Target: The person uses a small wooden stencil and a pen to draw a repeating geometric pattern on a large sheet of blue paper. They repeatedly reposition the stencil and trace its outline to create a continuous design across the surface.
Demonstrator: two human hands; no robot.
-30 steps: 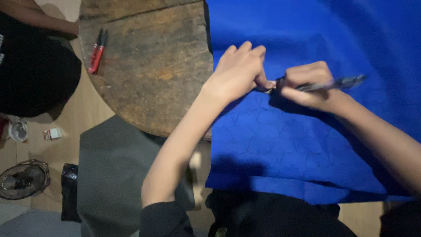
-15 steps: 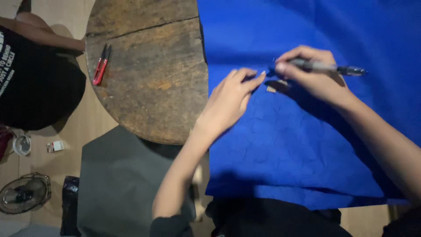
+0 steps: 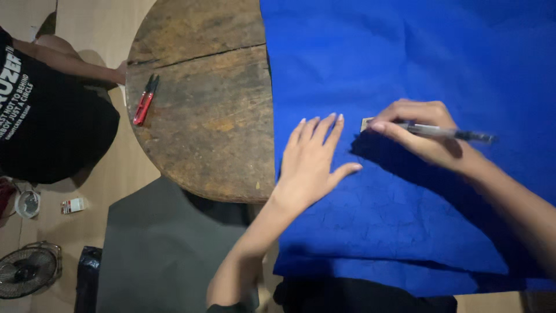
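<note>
The left hand [image 3: 315, 159] is laid flat, fingers spread, on the blue cloth [image 3: 417, 220], grasping nothing. Just beside it, a pen [image 3: 446, 133] is gripped in the right hand [image 3: 425, 136], with a small tag [image 3: 366, 124] at its fingertips. Red snips [image 3: 145, 99] lie well left on the table [image 3: 214, 139].

cloth [image 3: 440, 64]: solid deep blue, faint crease lines, no print
pen [image 3: 449, 133]: clear silvery barrel, dark tip end
small piece [image 3: 367, 123] at right hand's [image 3: 425, 136] fingertips: pale tan
left hand [image 3: 313, 162]: bare, light nails
table [image 3: 202, 104]: round, worn brown wood, dark stains, ochre patches, one dark crack across
snips [image 3: 145, 99]: red handles, black blades
mat [image 3: 162, 249] on floor: flat dark grey
floor [image 3: 75, 17]: light tan
other person's shirt [image 3: 52, 127]: black, white lettering
fan [image 3: 26, 269]: dark grille, grey wire
little box [image 3: 72, 204]: white with red
small round thing [image 3: 27, 203]: whitish
</note>
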